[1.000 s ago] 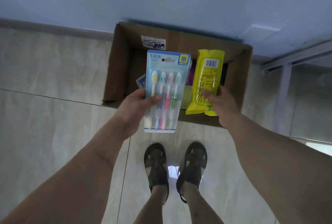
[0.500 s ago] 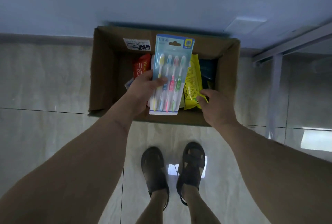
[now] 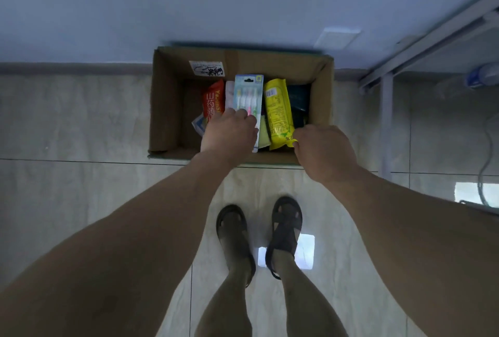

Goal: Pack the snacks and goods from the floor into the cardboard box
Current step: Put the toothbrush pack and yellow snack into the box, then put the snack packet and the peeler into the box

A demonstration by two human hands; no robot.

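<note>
The box [image 3: 164,109] stands open on the floor [image 3: 67,120] against the wall, just ahead of the person's sandals [image 3: 235,236]. Inside, from left to right, lie a red snack bag [image 3: 213,100], the toothbrush pack [image 3: 248,96], the yellow pack [image 3: 278,112] and some dark packets [image 3: 298,101]. A blue-and-white packet shows at the lower left under the red bag.

The left hand [image 3: 229,134] rests on the near end of the toothbrush pack, fingers curled over it in a holding grip. The right hand [image 3: 324,150] is at the near corner of the yellow pack; whether its grip pinches the pack I cannot tell.

A second ago both packs were held up above the box rim; now both are down inside it, side by side.
</note>
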